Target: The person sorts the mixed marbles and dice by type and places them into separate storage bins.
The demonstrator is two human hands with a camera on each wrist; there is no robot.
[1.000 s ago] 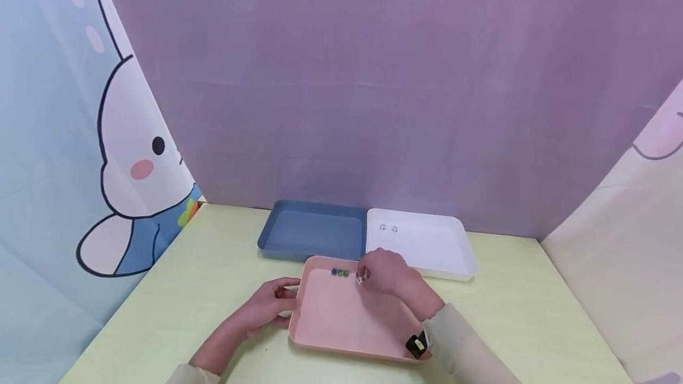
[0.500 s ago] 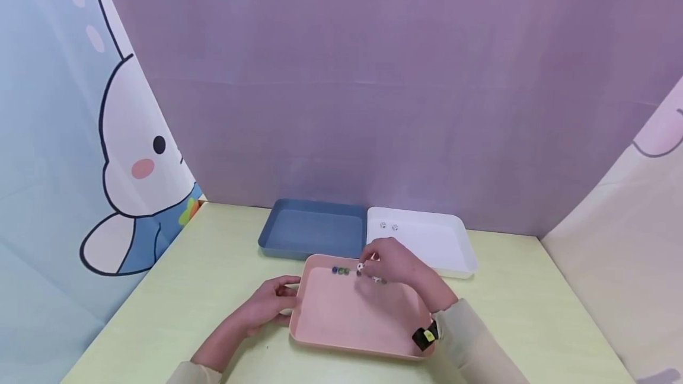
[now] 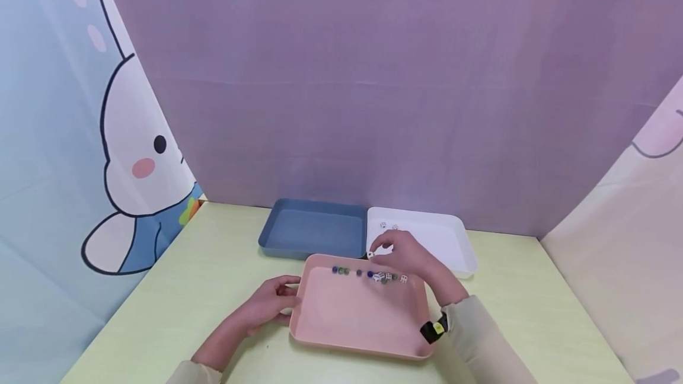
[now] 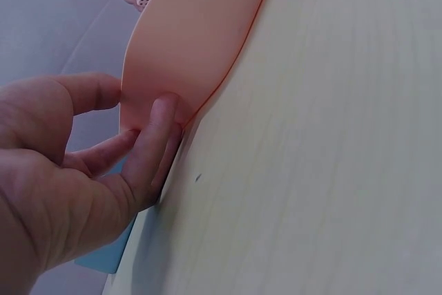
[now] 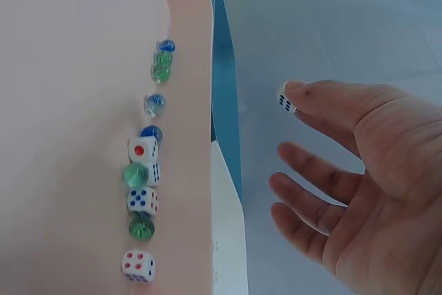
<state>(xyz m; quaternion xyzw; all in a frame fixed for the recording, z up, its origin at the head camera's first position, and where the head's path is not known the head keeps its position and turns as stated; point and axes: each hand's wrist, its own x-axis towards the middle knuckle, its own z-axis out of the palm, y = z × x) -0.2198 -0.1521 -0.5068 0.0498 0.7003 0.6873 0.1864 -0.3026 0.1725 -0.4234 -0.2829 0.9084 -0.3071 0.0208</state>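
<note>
My right hand point(image 3: 402, 252) pinches a white die point(image 5: 286, 99) between thumb and forefinger, above the far rim of the pink tray point(image 3: 352, 319); its other fingers are loosely bent. Along the tray's far wall lie several blue and green glass marbles point(image 5: 155, 104) mixed with several white dice point(image 5: 139, 267). At the tray's left side, my left hand point(image 3: 269, 303) rests its fingertips on the rim and outer wall, as the left wrist view point(image 4: 79, 170) shows. Behind stands a white tray point(image 3: 440, 245) with two dice point(image 3: 383, 225) near its left end.
A blue tray point(image 3: 312, 239) adjoins the white one on its left. All three trays stand on a pale yellow table point(image 3: 533, 313). A purple cloth point(image 3: 341, 88) hangs behind the table, with printed cloth point(image 3: 48, 135) at the left.
My right hand has lifted the die out of the pink tray and moved it back and slightly right, uncovering marbles and dice. My left hand stays at the tray's left side.
</note>
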